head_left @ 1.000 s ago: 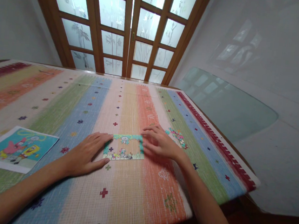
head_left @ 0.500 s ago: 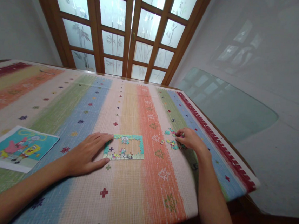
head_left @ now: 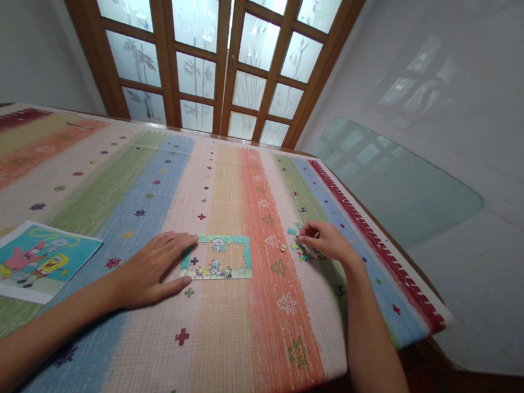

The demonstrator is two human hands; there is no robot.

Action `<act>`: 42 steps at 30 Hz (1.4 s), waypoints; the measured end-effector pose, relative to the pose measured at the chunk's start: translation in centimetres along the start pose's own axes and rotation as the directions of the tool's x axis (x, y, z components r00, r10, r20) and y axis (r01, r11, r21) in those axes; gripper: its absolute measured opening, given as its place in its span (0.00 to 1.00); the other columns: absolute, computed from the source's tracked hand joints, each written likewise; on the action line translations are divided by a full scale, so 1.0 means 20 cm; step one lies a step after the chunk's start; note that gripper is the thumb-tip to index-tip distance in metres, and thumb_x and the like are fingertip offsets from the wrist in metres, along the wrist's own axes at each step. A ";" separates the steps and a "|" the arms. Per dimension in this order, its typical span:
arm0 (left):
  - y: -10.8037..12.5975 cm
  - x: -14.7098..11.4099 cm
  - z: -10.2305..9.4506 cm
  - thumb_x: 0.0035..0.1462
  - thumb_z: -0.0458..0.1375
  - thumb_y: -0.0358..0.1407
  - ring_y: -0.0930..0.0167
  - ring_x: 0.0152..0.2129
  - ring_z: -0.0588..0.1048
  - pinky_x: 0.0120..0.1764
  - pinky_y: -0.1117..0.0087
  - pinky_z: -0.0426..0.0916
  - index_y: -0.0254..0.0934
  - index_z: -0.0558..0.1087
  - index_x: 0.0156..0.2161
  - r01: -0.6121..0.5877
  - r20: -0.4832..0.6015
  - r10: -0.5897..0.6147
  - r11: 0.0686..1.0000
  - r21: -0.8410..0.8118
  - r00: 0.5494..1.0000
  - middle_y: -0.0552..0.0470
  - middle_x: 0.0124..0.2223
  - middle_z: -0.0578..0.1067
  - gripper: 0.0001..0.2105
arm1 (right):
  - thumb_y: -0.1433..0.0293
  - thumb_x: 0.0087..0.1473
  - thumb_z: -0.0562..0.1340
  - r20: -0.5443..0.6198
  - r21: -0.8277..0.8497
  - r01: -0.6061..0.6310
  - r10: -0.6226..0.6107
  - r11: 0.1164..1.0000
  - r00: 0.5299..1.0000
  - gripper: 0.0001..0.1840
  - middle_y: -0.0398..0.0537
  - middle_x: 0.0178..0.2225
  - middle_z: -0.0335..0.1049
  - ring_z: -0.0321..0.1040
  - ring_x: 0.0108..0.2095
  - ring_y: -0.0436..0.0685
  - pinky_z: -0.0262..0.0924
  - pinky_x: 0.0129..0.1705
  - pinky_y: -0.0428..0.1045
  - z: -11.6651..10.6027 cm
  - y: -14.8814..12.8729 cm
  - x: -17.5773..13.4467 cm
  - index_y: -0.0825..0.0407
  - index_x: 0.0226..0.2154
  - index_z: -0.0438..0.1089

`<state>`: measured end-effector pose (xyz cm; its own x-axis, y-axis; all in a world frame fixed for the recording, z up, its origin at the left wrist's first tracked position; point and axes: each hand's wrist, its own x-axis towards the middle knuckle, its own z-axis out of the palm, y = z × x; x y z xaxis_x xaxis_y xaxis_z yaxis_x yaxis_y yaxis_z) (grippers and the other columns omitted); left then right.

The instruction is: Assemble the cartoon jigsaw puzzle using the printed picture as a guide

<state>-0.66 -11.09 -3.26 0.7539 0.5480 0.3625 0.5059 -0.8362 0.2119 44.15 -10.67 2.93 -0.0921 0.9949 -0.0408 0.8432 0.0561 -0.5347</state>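
Note:
A partly assembled jigsaw puzzle [head_left: 249, 260] lies on the striped tablecloth, its border joined and a gap inside through which the cloth shows. My left hand [head_left: 155, 269] rests flat at the puzzle's left edge, thumb and fingers apart, fingertips touching its upper left corner. To the right is a small pile of loose jigsaw pieces [head_left: 303, 253]. Over it my right hand [head_left: 325, 239] bends down with thumb and index finger pinched together among the pieces. Whatever sits between those fingertips is too small and covered to make out.
A printed cartoon picture [head_left: 28, 260] lies on the cloth at the left. One loose piece [head_left: 283, 248] sits apart, left of the pile. The table's right edge [head_left: 403, 266] runs beside a wall, and glazed wooden doors [head_left: 229, 57] stand beyond the far edge.
My right hand has shifted slightly left over the pile, its fingertips now lower among the pieces. My left hand and the puzzle stay in place.

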 end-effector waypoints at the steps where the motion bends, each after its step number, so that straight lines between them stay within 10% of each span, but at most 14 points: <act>1: 0.00 0.00 0.00 0.67 0.54 0.49 0.52 0.58 0.70 0.61 0.47 0.64 0.39 0.54 0.68 0.001 0.001 -0.001 1.000 0.000 1.000 0.38 0.63 0.71 0.30 | 0.65 0.52 0.65 -0.014 0.044 0.038 -0.037 0.998 0.999 0.08 0.46 0.25 0.75 0.68 0.26 0.53 0.59 0.30 0.47 0.01 -0.01 0.00 0.53 0.33 0.76; 7: 0.00 0.00 0.00 0.67 0.53 0.49 0.53 0.58 0.71 0.61 0.46 0.64 0.39 0.54 0.68 0.000 0.002 0.000 1.000 -0.005 1.000 0.38 0.63 0.71 0.30 | 0.62 0.55 0.66 0.028 0.342 0.193 -0.215 0.920 0.976 0.11 0.50 0.34 0.79 0.73 0.31 0.54 0.65 0.35 0.49 0.17 -0.18 0.02 0.52 0.37 0.77; 15: 0.01 0.01 0.00 0.66 0.54 0.48 0.53 0.58 0.70 0.61 0.49 0.65 0.37 0.57 0.67 0.005 -0.006 -0.005 1.000 -0.014 1.000 0.38 0.62 0.72 0.30 | 0.70 0.55 0.67 0.163 0.636 0.098 -0.257 0.766 0.953 0.05 0.47 0.32 0.78 0.74 0.32 0.54 0.67 0.37 0.49 0.49 -0.51 -0.03 0.52 0.36 0.74; 42: 0.02 0.02 -0.01 0.66 0.54 0.48 0.53 0.58 0.70 0.62 0.46 0.62 0.38 0.58 0.67 0.029 0.026 -0.028 0.999 -0.039 0.999 0.39 0.62 0.72 0.29 | 0.77 0.54 0.68 -0.023 0.157 0.384 -0.386 0.910 0.922 0.05 0.46 0.32 0.75 0.68 0.36 0.55 0.60 0.42 0.51 0.60 -0.61 -0.06 0.51 0.33 0.79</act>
<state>-0.31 -11.29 -2.87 0.7503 0.5714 0.3324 0.5105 -0.8203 0.2577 27.62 -13.55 -0.59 -0.3983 0.8978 0.1877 0.6482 0.4203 -0.6350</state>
